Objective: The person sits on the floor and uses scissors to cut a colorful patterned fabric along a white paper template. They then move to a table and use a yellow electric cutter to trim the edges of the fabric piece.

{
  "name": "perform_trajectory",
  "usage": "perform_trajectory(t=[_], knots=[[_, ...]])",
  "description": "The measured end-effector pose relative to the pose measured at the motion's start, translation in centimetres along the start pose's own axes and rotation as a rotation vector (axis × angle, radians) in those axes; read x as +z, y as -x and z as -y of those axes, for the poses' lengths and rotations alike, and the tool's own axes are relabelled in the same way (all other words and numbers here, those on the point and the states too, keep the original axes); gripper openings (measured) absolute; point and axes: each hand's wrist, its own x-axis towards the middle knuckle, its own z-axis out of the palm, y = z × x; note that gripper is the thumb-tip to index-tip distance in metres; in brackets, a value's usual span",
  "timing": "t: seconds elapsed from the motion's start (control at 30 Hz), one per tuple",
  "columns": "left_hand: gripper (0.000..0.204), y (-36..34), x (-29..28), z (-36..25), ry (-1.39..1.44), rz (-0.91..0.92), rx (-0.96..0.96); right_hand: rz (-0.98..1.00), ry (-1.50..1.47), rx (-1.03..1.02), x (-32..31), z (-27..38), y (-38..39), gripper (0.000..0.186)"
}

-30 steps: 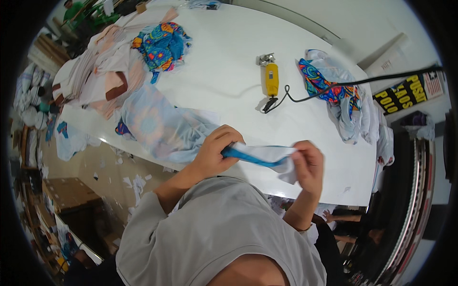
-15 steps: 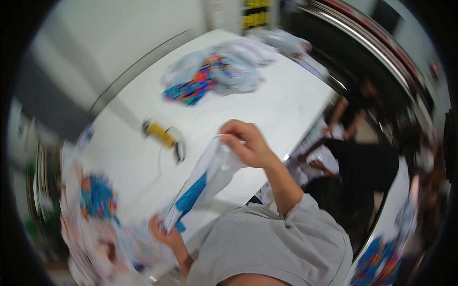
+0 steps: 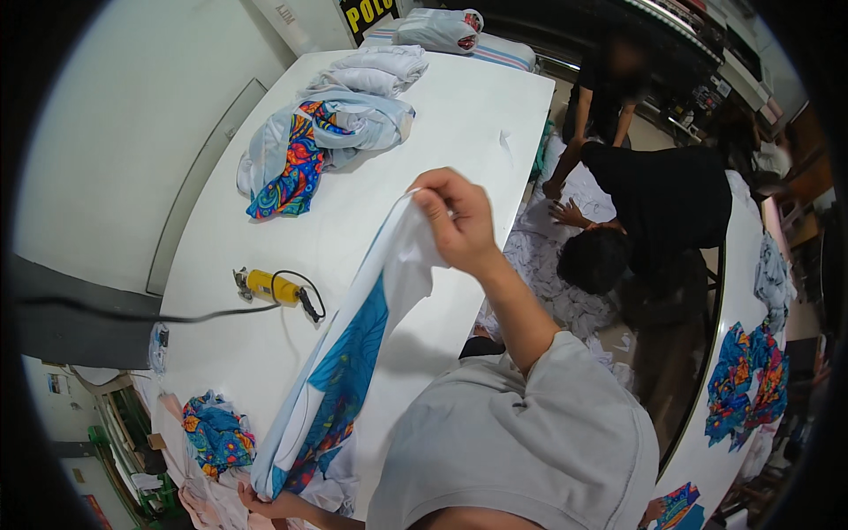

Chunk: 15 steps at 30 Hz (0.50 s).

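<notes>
A long piece of printed fabric (image 3: 349, 367), white with a blue multicoloured pattern, hangs stretched slantwise over the near part of the white table. Its upper end is pinched in my right hand (image 3: 458, 221), raised above the tabletop. Low at the left, my left hand (image 3: 265, 505) grips the other end; the cloth hides part of its fingers. Beyond the cloth, to the left, a yellow corded power tool (image 3: 272, 287) lies on the table.
On the white table (image 3: 442, 132) lie a heap of pale and patterned cloth (image 3: 296, 163) at the back and a blue patterned bundle (image 3: 216, 433) at the near left. A black cord (image 3: 203, 316) crosses the left side. Right of the table, two people in black bend over white fabric (image 3: 565, 265).
My left hand has moved down and nearer, drawing the fabric out longer so more blue pattern shows. My right hand keeps its end. The view has turned and become sharper.
</notes>
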Motion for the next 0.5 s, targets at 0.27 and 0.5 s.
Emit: perform_trajectory(t=[0.27,0.5], knots=[[0.02,0.2,-10.5,7.1,0.407,0.5,-0.496,0.287,-0.025,0.206,-2.2,4.7,2.1,0.005],[0.024,0.3,-24.8,18.6,0.522,0.467,-0.182,0.534,-0.848,0.159,-6.9,4.6,3.2,0.021]])
